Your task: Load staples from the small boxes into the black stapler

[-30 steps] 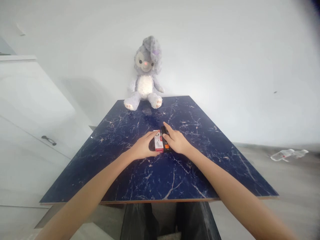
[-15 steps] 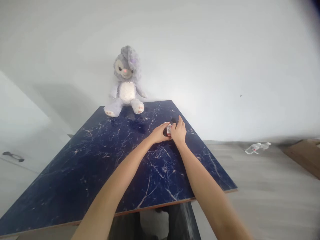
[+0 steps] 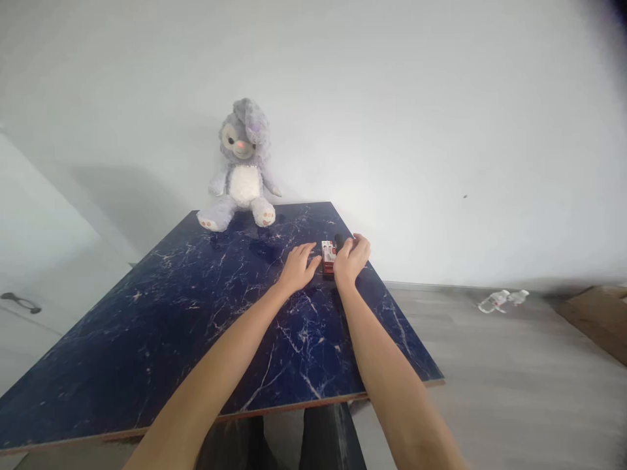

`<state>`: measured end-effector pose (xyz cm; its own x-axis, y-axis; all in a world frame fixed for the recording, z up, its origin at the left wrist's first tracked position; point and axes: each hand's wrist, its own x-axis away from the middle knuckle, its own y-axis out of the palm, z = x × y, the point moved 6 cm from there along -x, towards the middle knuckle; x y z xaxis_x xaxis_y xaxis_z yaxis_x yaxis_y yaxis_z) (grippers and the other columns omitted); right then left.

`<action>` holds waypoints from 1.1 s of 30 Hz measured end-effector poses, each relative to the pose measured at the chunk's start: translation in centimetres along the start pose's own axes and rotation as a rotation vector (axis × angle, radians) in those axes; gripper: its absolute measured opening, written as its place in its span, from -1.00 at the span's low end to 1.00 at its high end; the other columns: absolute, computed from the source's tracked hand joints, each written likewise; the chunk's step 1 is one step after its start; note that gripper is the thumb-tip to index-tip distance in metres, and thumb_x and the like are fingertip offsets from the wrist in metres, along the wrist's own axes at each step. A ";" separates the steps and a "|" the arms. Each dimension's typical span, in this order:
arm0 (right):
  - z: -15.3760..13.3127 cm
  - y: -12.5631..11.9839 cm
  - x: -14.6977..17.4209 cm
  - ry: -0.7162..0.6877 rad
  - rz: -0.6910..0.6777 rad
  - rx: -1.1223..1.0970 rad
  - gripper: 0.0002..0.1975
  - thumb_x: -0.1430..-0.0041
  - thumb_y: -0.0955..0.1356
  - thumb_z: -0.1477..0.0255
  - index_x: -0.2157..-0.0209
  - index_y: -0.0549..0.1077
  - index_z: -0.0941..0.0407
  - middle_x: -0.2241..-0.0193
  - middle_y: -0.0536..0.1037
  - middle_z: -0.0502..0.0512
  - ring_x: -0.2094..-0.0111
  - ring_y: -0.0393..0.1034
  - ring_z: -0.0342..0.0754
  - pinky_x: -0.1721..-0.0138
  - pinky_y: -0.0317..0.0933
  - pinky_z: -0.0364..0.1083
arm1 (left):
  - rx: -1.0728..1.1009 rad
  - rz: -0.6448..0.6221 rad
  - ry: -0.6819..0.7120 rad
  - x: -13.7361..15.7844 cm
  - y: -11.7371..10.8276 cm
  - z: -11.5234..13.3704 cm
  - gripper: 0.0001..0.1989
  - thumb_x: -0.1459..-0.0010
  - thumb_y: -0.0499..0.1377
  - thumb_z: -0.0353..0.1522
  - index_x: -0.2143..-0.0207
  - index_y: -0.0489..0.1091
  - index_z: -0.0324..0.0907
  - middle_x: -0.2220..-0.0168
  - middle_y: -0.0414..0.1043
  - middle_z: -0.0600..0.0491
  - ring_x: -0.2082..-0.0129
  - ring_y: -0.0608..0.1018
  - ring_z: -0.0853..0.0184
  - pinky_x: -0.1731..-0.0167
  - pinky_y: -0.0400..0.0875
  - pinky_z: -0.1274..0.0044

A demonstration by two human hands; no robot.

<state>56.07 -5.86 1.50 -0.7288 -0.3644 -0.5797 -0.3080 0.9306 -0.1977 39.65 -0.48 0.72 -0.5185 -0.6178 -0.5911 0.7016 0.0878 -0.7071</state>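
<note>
The left hand (image 3: 296, 267) has just come off the small red-and-white box (image 3: 328, 253); its thumb and fingers are spread wide, holding nothing, just beside the box's left side. The box is now nearer the right edge of the dark blue surface (image 3: 196, 326), apparently resting there without the left hand's support. The right hand (image 3: 351, 260) curls at the box's right, next to a dark item (image 3: 339, 241); whether it grips anything cannot be told, its fingertips being hidden.
</note>
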 end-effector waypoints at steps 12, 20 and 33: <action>-9.3 3.2 7.6 -0.690 -0.426 -0.002 -0.68 -0.28 0.26 0.49 -0.02 0.49 0.10 0.03 0.52 0.18 -0.10 0.23 0.12 -0.17 0.11 0.11 | -0.481 -0.038 -0.062 5.2 -4.4 -1.0 -0.59 -0.28 0.09 -0.25 -0.14 0.38 -0.17 -0.23 0.31 -0.15 -0.27 0.23 -0.02 -0.22 0.12 0.18; -10.4 4.7 11.1 -0.890 -0.723 -0.020 -0.53 -0.21 0.32 0.38 -0.15 0.44 0.11 -0.24 0.34 0.20 -0.30 0.05 0.20 -0.30 0.01 0.21 | -0.591 -0.194 -0.090 4.4 -4.5 -3.0 -0.44 -0.33 0.00 -0.29 -0.34 0.16 -0.25 -0.39 0.05 -0.20 -0.41 0.01 -0.05 -0.34 -0.11 0.16; -13.8 5.2 16.3 -1.115 -0.917 -0.090 -0.59 -0.24 0.23 0.59 -0.05 0.52 0.12 -0.16 0.35 0.27 -0.23 0.12 0.16 -0.27 0.02 0.26 | -0.617 -0.040 -0.194 4.4 -6.0 -7.8 -0.47 -0.39 -0.08 -0.20 -0.31 0.25 -0.18 -0.40 0.05 -0.11 -0.46 -0.16 0.04 -0.38 -0.25 0.11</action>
<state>34.14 -7.46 1.90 0.5768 -0.5651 -0.5899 -0.4640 0.3677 -0.8059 29.33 2.34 -0.69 -0.4005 -0.7546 -0.5198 0.2441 0.4589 -0.8543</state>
